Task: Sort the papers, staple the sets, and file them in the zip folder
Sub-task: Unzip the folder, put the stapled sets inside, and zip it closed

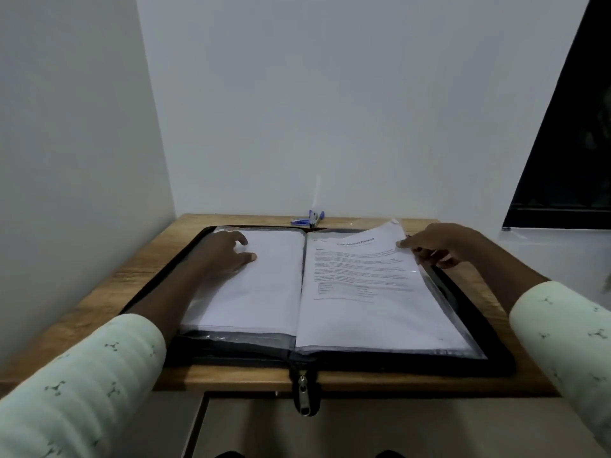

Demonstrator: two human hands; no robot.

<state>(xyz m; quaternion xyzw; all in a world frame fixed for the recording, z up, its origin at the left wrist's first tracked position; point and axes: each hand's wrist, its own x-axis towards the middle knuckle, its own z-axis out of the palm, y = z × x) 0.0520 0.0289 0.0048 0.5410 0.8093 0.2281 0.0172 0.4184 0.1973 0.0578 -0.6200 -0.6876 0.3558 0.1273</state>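
Pinching the printed sheet's (363,279) far corner, the right hand (436,244) works over the zip folder (489,332); left hand (224,256) rests open, palm down, on the opposite page.

Plain pale walls (297,94) meet in a corner; wooden table (139,266) below; dark window (568,143) at right.

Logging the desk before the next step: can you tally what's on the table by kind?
Zip folder, lying open: 1
Printed paper set on its right side: 1
Blank-faced sheets on its left side: 1 stack
Blue stapler: 1
Blue staple box: 1
Hands: left hand, right hand: 2
Total: 7
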